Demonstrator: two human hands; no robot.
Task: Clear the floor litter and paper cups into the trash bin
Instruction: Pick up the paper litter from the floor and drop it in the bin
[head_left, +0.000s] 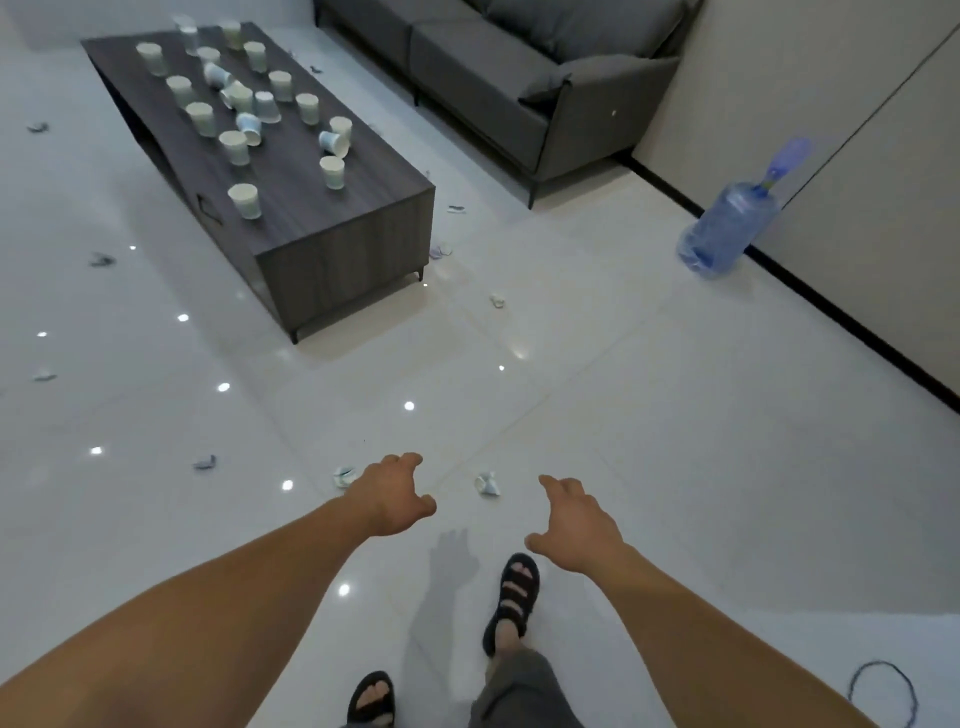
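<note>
Glossy white tile floor (675, 415): paper scraps (101, 260) scattered left and centre. Crumpled cup (487, 484), near, on the floor between left hand (395, 493) and right hand (576, 525); crumpled scrap (343, 477) just beside the left hand. Dark bench (332, 260), far left: paper cups (244, 200), some upright, some tipped. Both hands: apart, fingers loosely spread, holding nothing. Grey sofa (493, 78), far.

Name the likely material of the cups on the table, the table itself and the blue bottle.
Cups: probably paper; matte white, thin-walled. Table: wood or wood-look laminate; dark streaked grain, dull sheen. Bottle: likely plastic; translucent blue, light passing through it.
</note>
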